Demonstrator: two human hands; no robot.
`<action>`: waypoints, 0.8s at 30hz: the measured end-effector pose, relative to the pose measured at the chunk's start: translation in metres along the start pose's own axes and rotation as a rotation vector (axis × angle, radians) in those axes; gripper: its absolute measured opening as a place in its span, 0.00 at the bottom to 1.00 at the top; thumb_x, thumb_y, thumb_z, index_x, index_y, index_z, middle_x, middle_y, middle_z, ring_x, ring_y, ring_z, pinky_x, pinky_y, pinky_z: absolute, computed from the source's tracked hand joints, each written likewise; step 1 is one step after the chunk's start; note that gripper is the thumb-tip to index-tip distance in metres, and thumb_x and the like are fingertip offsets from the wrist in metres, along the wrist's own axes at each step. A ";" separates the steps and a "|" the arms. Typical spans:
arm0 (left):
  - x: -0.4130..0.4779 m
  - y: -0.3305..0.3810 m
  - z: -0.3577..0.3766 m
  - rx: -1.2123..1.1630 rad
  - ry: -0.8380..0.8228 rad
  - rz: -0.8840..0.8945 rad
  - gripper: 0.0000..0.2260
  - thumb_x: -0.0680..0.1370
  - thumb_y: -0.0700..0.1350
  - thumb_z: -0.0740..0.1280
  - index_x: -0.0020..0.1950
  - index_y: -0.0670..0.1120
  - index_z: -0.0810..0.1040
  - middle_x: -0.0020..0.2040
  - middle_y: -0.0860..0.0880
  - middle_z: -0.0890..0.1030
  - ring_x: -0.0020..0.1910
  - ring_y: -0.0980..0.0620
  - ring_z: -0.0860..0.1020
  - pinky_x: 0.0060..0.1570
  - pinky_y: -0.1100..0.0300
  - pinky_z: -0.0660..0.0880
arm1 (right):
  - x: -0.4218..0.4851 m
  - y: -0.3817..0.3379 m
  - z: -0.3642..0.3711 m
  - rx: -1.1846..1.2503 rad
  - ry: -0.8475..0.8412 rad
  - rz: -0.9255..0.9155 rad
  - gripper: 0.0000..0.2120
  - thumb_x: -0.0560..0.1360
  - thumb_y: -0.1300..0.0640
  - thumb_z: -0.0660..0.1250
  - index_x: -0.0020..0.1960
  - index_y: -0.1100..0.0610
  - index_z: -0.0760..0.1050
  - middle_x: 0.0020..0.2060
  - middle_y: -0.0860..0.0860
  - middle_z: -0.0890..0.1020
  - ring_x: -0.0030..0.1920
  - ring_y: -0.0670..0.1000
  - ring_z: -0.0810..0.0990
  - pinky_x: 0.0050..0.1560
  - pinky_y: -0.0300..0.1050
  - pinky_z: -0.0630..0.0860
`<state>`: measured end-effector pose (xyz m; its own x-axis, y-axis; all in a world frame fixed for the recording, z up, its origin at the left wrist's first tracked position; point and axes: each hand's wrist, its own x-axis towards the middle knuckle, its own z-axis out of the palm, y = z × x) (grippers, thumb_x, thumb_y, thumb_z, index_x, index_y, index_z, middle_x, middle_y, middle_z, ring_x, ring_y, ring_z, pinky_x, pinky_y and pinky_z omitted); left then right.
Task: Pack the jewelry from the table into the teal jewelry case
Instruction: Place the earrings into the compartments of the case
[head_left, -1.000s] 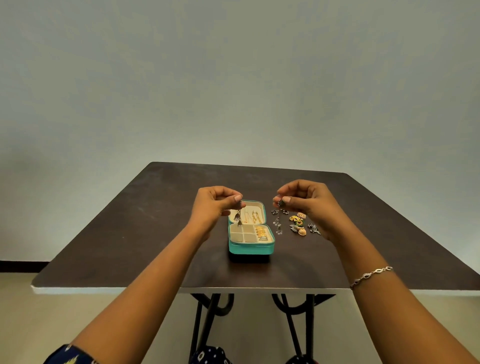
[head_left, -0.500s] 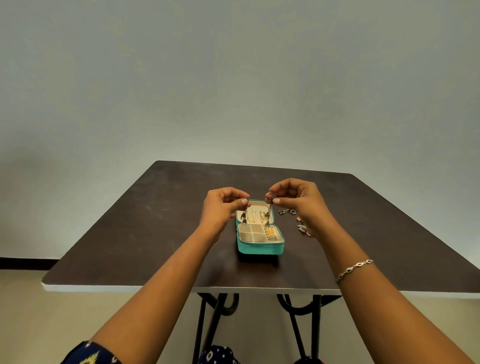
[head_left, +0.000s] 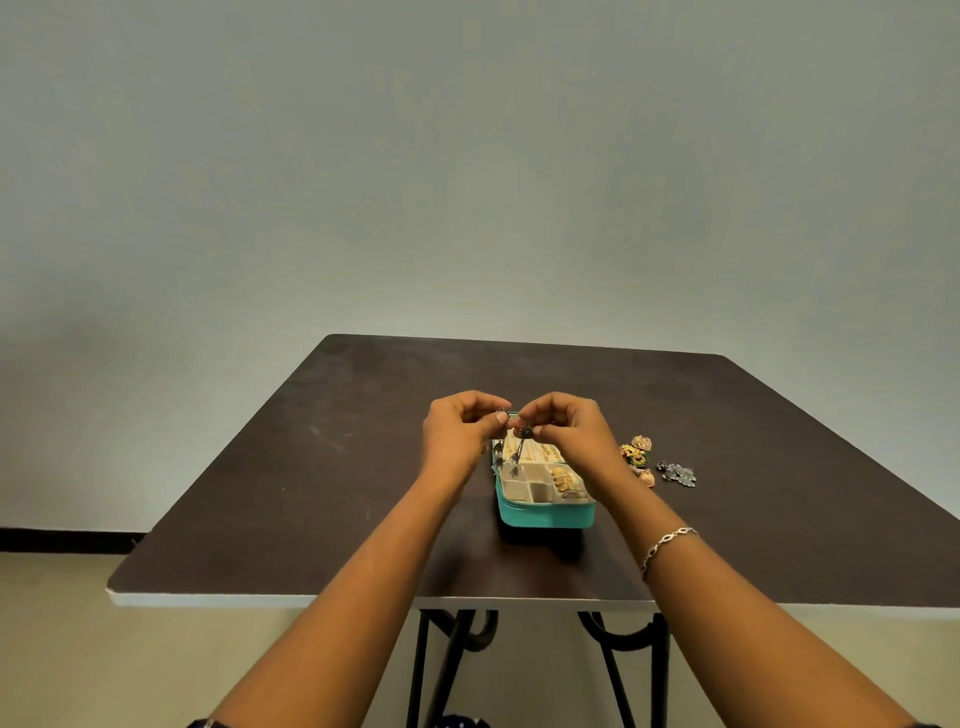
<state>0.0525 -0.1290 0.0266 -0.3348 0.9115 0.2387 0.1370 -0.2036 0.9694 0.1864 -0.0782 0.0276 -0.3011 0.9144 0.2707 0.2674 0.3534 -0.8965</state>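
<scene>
Over the open teal jewelry case (head_left: 545, 512), the left hand (head_left: 460, 439) and right hand (head_left: 569, 434) each pinch a dark dangle earring (head_left: 523, 431) by its top, fingers curled. The earrings look light, floppy and snag-prone, so gripping the stud end suits. Loose jewelry (head_left: 641, 457) lies at the case's 3 o'clock.

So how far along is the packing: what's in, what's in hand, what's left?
Partly done. Gold pieces already lie in the right side of the open teal jewelry case. In hand: the left hand and right hand pinch dark dangling earrings over the case. Left to pack: a gold and floral cluster and a dark silver piece lie loose on the table, right of the case.
</scene>
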 end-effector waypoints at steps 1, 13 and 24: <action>0.000 -0.001 0.000 0.000 0.001 -0.004 0.06 0.74 0.37 0.67 0.43 0.48 0.81 0.44 0.45 0.84 0.42 0.52 0.81 0.31 0.72 0.70 | 0.000 0.001 0.002 0.003 -0.002 0.004 0.15 0.70 0.74 0.61 0.41 0.56 0.78 0.41 0.54 0.83 0.46 0.52 0.82 0.48 0.42 0.79; 0.003 -0.006 -0.001 -0.007 0.011 -0.002 0.05 0.74 0.35 0.67 0.47 0.42 0.81 0.44 0.42 0.83 0.37 0.53 0.81 0.28 0.74 0.71 | 0.001 0.016 0.014 -0.167 -0.124 0.090 0.15 0.70 0.77 0.57 0.49 0.66 0.76 0.44 0.60 0.81 0.44 0.49 0.79 0.39 0.30 0.76; 0.002 -0.009 0.001 0.014 0.004 -0.001 0.05 0.73 0.36 0.68 0.43 0.46 0.80 0.43 0.43 0.83 0.38 0.53 0.80 0.32 0.71 0.70 | -0.001 0.023 0.025 -0.480 -0.190 0.000 0.18 0.69 0.76 0.55 0.48 0.61 0.77 0.44 0.54 0.81 0.43 0.48 0.77 0.34 0.23 0.68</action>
<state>0.0512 -0.1248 0.0180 -0.3386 0.9103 0.2381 0.1492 -0.1978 0.9688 0.1699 -0.0763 -0.0016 -0.4502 0.8782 0.1618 0.6440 0.4448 -0.6225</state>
